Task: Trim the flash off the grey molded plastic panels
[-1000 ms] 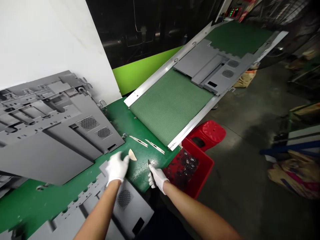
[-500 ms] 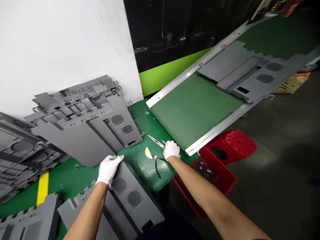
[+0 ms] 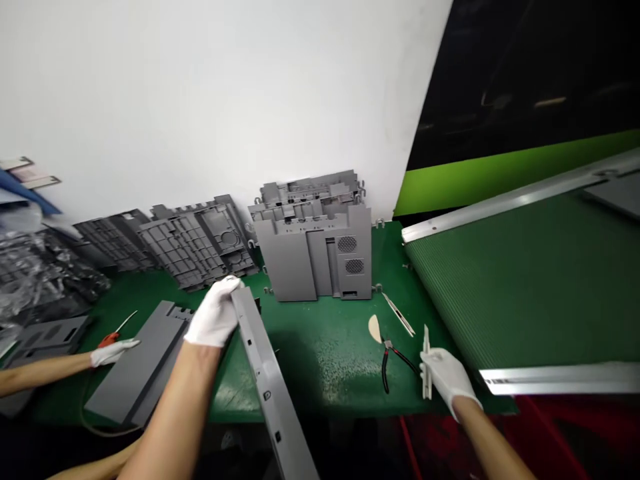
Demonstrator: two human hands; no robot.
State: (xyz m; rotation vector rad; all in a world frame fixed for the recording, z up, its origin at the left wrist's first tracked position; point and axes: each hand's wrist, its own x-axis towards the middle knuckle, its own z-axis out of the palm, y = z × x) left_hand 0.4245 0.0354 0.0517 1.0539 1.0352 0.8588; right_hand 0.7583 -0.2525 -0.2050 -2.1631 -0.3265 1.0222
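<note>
Grey moulded plastic makes up the long strip [image 3: 265, 380] that is gripped at its upper end by the left hand [image 3: 213, 313]. Its fingers [image 3: 225, 288] are closed around that end in a white glove. The strip's long axis is steeply tilted, running from the hand down toward the wearer and past the front edge of the green table [image 3: 320, 373], with its lower end cut off at the bottom of the view. The left hand is plainly the nearer one to it; the right hand [image 3: 447, 377] is kept well apart, off to the right. A slim pale strip [image 3: 426, 363] is held upright against that hand's gloved fingers [image 3: 431, 359], which are drawn in narrowly around it, though the firmness of the hold cannot be told. Just left of the right hand, black-handled pliers [image 3: 387, 363] are laid on the table just beside a cream half-moon piece [image 3: 374, 328], and a second slim strip [image 3: 399, 315] is lying near them. Behind the long strip, grey panels [image 3: 315, 257] are stacked against a white wall [image 3: 200, 100]. Further left, a co-worker's gloved hand [image 3: 113, 352] is placed by a red-handled tool [image 3: 107, 340], beside a flat grey panel [image 3: 140, 363]. A green ribbed mat [image 3: 525, 287] is set at the right.
</note>
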